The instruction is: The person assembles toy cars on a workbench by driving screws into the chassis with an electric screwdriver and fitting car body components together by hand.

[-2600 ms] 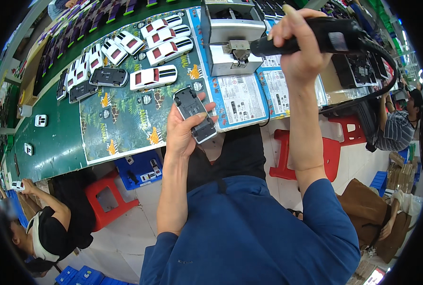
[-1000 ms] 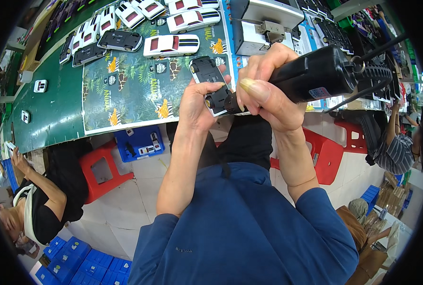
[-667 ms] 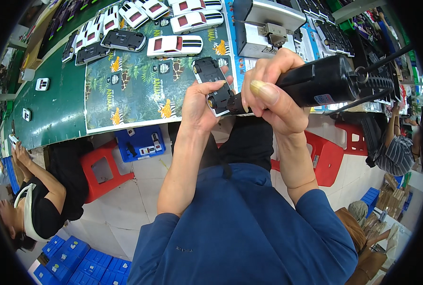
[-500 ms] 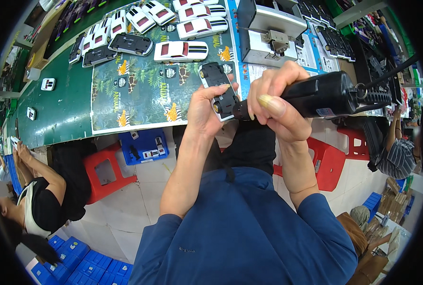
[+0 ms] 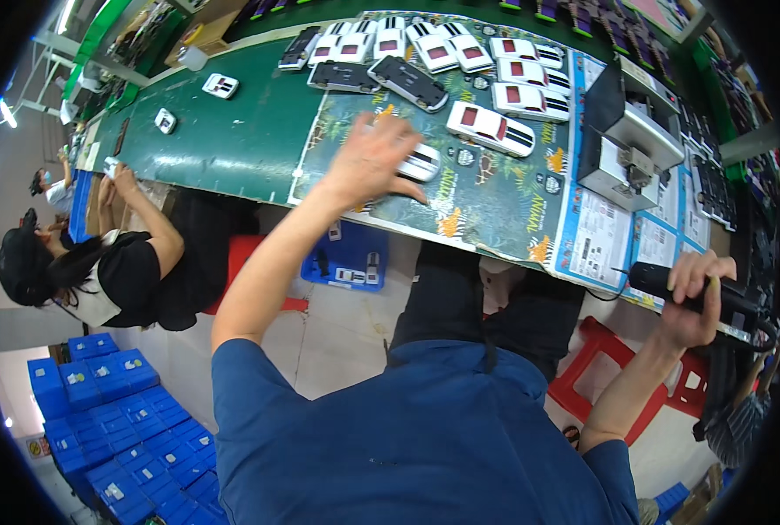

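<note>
A: What's the biggest thing there?
B: The green workbench point(image 5: 250, 144). Next come blue crates point(image 5: 136, 429), stacked on the floor well apart from its front edge; they carry pale stickers too small to read.

A: Any writing on the bench itself?
B: An animal-patterned sheet point(image 5: 495, 210) covers its middle, with yellow-green lettering repeated across it. Just past the sheet's right edge, blue-bordered panels point(image 5: 602, 229) carry dense small print, too fine to make out.

A: Anything standing in the way?
B: A metal fixture point(image 5: 626, 162) stands on those panels and hides part of them. Below the bench's front edge sits a blue tray point(image 5: 355, 249) with little white cars in it.

A: And on the sheet?
B: White toy cars point(image 5: 517, 74) crowd its far edge. Near the far left corner lie overturned cars point(image 5: 409, 83), black undersides up.

A: The hands?
B: The right hand point(image 5: 692, 306) is wrapped round a black power driver point(image 5: 651, 278), just off the bench's front edge toward the right. The left hand point(image 5: 372, 162) is blurred, fingers spread, over a black-striped white car point(image 5: 422, 164) in the sheet's front left part. It hides one end, and I can't tell whether it grips it.
</note>
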`<state>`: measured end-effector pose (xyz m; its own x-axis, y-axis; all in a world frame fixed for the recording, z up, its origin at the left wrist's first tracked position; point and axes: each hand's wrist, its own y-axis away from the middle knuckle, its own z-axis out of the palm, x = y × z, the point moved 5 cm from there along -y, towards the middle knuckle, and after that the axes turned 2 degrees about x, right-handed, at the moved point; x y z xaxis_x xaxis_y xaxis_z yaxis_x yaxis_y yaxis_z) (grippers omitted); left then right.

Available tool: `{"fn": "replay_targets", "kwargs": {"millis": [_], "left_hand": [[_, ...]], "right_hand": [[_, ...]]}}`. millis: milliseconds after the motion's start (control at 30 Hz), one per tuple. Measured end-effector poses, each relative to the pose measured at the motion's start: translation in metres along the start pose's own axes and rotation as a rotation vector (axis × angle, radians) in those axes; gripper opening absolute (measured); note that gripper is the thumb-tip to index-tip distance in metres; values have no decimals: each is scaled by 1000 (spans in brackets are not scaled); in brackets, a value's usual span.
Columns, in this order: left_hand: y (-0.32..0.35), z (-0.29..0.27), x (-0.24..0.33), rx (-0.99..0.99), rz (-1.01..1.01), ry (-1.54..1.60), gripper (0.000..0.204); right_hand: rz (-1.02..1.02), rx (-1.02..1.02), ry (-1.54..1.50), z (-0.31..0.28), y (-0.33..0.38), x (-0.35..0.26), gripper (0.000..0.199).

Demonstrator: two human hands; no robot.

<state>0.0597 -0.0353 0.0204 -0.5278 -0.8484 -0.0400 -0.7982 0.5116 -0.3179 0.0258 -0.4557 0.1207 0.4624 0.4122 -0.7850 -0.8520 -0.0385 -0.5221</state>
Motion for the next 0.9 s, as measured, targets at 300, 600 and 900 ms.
{"fn": "replay_targets", "kwargs": {"millis": [300, 600, 900], "left_hand": [[40, -42, 0, 331, -226, 101, 78], [-128, -34, 195, 541, 206, 710, 30], [-323, 46, 316, 166, 160, 494, 26]], "right_hand": [[24, 67, -4, -48, -9, 10, 18], [7, 102, 9, -73, 18, -40, 26], [-62, 120, 8, -100, 14, -74, 33]]}}
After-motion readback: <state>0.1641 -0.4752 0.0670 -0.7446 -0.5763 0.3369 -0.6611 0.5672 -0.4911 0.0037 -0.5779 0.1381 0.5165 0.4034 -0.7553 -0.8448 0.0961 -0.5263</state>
